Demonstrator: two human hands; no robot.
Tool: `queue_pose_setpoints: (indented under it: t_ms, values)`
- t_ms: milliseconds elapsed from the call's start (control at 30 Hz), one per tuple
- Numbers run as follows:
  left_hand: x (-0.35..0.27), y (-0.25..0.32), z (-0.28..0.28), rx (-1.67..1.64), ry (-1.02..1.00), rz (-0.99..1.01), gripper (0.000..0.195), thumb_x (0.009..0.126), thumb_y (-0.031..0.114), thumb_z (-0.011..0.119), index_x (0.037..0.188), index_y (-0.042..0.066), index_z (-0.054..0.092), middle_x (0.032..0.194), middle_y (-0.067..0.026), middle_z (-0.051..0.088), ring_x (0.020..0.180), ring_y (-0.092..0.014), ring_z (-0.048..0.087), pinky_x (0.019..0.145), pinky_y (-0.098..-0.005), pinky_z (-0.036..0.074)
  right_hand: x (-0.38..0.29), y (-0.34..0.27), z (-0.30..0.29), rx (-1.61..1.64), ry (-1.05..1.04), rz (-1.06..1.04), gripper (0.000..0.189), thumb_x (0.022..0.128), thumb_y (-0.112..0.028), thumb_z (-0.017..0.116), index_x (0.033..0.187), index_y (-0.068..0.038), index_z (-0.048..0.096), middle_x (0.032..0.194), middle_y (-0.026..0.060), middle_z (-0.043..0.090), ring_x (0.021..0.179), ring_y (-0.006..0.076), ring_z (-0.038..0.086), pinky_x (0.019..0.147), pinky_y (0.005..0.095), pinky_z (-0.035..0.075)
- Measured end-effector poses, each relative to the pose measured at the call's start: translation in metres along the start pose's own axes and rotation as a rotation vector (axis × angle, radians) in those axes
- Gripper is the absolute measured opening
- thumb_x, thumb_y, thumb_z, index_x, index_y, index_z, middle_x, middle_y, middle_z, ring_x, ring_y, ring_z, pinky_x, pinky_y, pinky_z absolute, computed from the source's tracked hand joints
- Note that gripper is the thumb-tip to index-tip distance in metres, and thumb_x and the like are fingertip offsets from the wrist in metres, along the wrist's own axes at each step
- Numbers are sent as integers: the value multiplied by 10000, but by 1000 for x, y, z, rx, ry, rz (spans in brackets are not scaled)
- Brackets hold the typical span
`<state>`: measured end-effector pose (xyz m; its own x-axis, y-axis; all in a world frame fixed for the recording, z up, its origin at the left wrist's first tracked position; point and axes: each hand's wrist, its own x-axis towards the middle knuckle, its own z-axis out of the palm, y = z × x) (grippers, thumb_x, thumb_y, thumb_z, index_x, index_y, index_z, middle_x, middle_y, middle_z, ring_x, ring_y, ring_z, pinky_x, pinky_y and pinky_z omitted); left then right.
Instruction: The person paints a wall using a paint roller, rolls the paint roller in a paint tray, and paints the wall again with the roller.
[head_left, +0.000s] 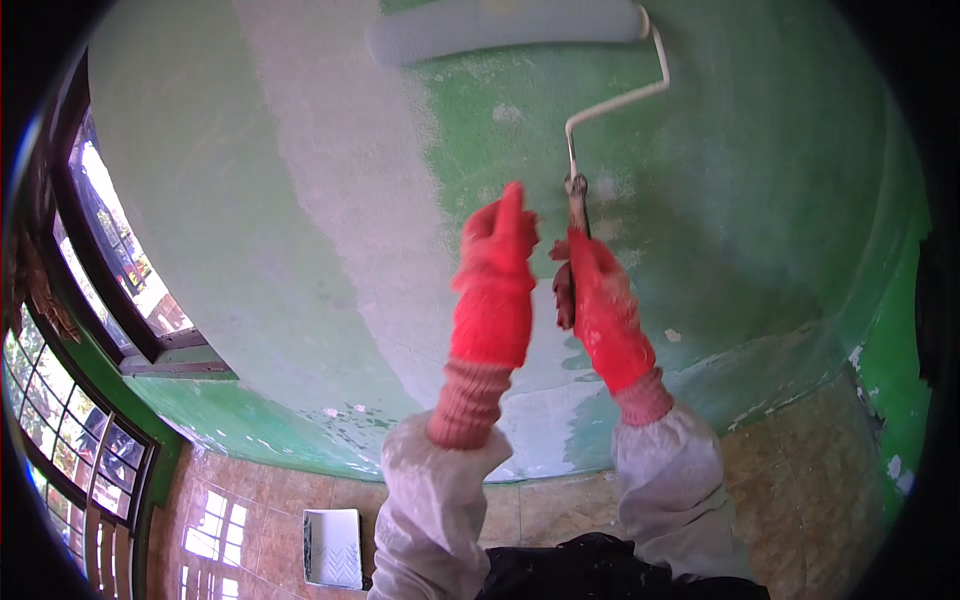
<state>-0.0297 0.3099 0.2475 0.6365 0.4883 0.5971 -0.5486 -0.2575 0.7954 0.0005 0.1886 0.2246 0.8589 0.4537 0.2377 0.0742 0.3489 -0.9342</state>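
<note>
My right hand (604, 300), in a red coated glove, grips the handle (577, 206) of a paint roller. The roller's bent wire frame (616, 103) rises to a wide pale roller sleeve (510, 31), which lies against the wall at the top of the view. My left hand (496, 240), gloved alike, is raised just left of the handle, apart from it. Its fingers are loosely bent and blurred, with nothing seen in them. Behind both hands, the green wall (487, 142) carries a broad vertical band of pale paint (345, 150) and fainter pale patches.
On the tiled floor (285, 495), lower left, lies a white paint tray (334, 547) with a ribbed slope. Dark-framed windows (146, 300) line the left side. To the right, a green side wall (900, 420) with flaking paint meets the floor.
</note>
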Motion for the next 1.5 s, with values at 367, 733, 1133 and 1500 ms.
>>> queue_pose_setpoints:
  t_ms: [367,733,1133,1500]
  values:
    - [-232,-128,-54,-122,-117,-763,432,980,399,462,1026,2,625,865,-90,678,837,-167,649,818,-292,487,-135,271,-80,-603,175,53,315,923,-403,512,909,-98,590,711,202,603,712,450,581,594,513,446]
    - [-270,-118,-71,-76,-418,-1041,428,973,412,459,1007,35,660,853,-58,683,801,-143,647,638,-256,431,-177,306,-81,-561,122,38,268,935,-308,528,1059,-71,539,778,124,619,678,266,623,580,404,493]
    - [-224,-51,-57,110,-346,-915,455,953,448,423,1022,73,669,891,-42,695,863,-135,659,666,-250,417,5,-34,22,-93,92,-139,393,930,-501,490,835,-122,520,549,-31,438,413,93,423,382,258,363]
    - [-237,-50,-68,-82,-118,-772,458,979,390,430,1016,-10,651,881,-124,693,862,-218,665,815,-306,471,-118,207,-57,-592,194,-28,383,927,-479,489,912,-106,570,628,80,598,568,247,628,519,378,483]
